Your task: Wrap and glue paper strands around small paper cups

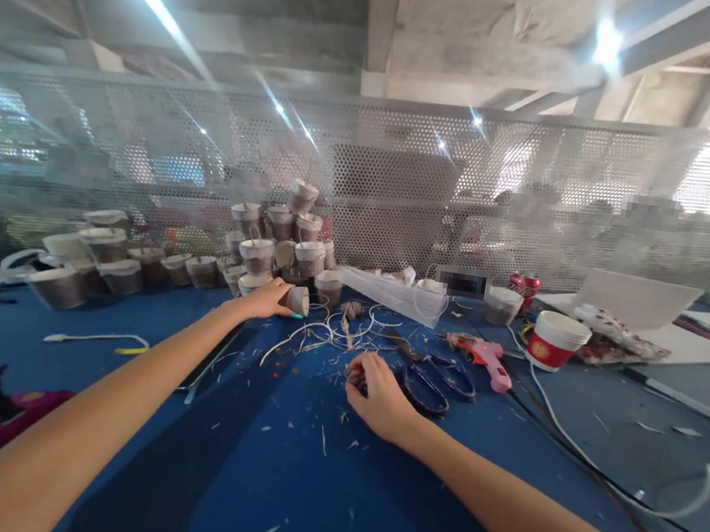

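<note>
On blue tabletop (269, 484), left hand (266, 298) holds tipped cup (298, 299).

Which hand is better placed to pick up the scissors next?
Probably the right hand: it is beside the blue-handled scissors, whereas the left hand is farther away and seems to hold a tipped cup.

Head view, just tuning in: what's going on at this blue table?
A person is working bare-handed at the blue table. The left hand has hold of a small grey cup, tipped over in front of a pile of similar cups. The right hand is curled beside the scissors; I can't tell whether it holds anything. A pink glue gun lies beyond.
</note>
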Action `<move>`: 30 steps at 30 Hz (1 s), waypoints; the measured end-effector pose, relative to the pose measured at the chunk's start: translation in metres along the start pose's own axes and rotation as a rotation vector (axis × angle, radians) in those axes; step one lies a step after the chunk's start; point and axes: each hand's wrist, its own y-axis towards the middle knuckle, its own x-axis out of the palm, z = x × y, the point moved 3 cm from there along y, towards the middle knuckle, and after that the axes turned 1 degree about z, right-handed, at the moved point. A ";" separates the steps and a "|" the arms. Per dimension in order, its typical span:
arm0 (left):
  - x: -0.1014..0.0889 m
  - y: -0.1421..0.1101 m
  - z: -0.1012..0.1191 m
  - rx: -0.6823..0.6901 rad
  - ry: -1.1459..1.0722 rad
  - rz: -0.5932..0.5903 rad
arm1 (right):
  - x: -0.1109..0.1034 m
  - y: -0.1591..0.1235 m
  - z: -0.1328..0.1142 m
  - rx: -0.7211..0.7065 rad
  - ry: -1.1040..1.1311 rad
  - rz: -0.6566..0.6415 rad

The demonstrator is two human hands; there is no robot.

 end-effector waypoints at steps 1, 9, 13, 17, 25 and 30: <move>0.000 0.001 0.002 -0.012 0.017 -0.003 | 0.000 0.000 0.000 0.001 -0.001 -0.004; -0.009 -0.005 0.028 -0.172 0.190 -0.054 | 0.003 0.001 0.003 -0.005 -0.013 -0.008; -0.028 -0.014 0.054 -0.254 0.262 -0.058 | 0.004 0.001 0.003 -0.023 -0.024 -0.003; -0.051 -0.024 0.082 -0.280 0.309 -0.012 | 0.004 -0.002 -0.002 -0.128 -0.136 0.029; -0.073 -0.030 0.078 -0.196 0.293 -0.017 | -0.030 0.012 -0.029 -0.370 -0.532 0.238; -0.059 -0.024 0.066 -0.148 0.259 -0.068 | -0.137 0.045 -0.030 -0.062 -0.691 0.600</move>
